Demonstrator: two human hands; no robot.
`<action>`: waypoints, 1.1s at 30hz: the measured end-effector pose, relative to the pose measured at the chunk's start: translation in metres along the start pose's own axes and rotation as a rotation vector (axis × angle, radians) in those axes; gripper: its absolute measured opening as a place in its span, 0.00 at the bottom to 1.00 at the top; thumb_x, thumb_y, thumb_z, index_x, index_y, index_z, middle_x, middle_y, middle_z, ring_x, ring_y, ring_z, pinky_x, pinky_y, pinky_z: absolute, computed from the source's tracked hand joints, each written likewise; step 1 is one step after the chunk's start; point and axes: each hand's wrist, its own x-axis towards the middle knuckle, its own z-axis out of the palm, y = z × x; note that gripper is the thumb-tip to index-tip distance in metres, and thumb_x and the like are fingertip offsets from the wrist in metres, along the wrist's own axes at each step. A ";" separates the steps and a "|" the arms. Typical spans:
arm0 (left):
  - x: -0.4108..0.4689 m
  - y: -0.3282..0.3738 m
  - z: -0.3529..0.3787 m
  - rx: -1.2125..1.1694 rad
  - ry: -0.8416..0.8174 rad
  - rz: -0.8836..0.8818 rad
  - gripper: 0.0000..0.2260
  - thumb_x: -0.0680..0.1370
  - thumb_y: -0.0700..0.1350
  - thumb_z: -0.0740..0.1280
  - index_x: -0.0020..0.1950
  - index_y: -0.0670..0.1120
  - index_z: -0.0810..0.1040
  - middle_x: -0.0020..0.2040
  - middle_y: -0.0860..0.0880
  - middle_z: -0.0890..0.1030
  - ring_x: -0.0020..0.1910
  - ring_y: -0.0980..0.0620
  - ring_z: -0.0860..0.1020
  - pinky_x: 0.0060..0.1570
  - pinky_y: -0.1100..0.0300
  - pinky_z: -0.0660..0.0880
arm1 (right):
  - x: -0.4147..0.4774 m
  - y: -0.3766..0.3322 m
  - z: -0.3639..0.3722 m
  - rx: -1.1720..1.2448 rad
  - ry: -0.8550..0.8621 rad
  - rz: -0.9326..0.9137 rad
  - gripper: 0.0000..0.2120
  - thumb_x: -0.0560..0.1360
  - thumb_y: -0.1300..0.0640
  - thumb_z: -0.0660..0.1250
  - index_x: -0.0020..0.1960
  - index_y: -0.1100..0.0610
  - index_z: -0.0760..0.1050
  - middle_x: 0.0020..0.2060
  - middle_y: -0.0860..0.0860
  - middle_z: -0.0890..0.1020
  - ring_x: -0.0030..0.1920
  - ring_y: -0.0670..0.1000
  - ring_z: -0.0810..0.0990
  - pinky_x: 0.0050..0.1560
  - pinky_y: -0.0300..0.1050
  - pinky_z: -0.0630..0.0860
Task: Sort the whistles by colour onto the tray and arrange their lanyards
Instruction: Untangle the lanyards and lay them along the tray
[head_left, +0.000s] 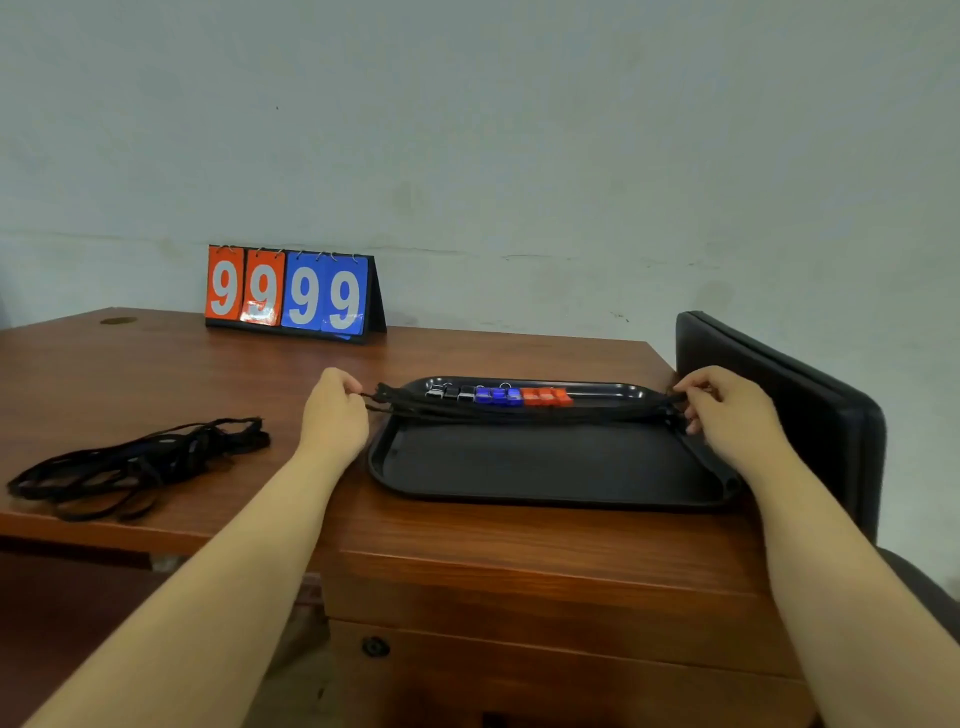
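We see the left hand (335, 410) and the right hand (727, 410) each pinching one end of a bunch of black lanyards (519, 414), pulled straight across the black tray (545, 498). Behind them, black whistles (451, 392), blue whistles (498, 396) and red whistles (548, 397) sit in a row at the tray's far edge.

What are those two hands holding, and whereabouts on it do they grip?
A bundle of black lanyards, stretched across the tray. The left hand pinches its left end, the right hand its right end.
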 end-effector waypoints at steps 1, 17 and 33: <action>0.001 -0.001 0.001 0.018 0.010 0.015 0.07 0.80 0.36 0.55 0.52 0.45 0.70 0.54 0.45 0.72 0.46 0.52 0.71 0.42 0.60 0.68 | 0.000 0.001 0.001 -0.012 -0.018 0.007 0.10 0.79 0.63 0.58 0.49 0.55 0.77 0.39 0.53 0.79 0.40 0.52 0.79 0.36 0.39 0.71; 0.007 -0.003 0.004 0.101 -0.127 0.039 0.08 0.77 0.41 0.61 0.45 0.51 0.77 0.58 0.44 0.76 0.51 0.46 0.76 0.45 0.54 0.73 | 0.007 0.006 0.011 -0.603 -0.210 -0.023 0.20 0.76 0.55 0.61 0.68 0.56 0.71 0.62 0.57 0.72 0.55 0.58 0.75 0.50 0.48 0.76; 0.002 0.001 0.003 0.006 -0.185 0.058 0.11 0.74 0.38 0.60 0.45 0.49 0.81 0.50 0.47 0.77 0.47 0.48 0.75 0.50 0.51 0.74 | 0.006 -0.003 0.019 -0.770 -0.359 -0.251 0.17 0.79 0.56 0.54 0.63 0.51 0.76 0.61 0.51 0.75 0.60 0.54 0.74 0.59 0.50 0.72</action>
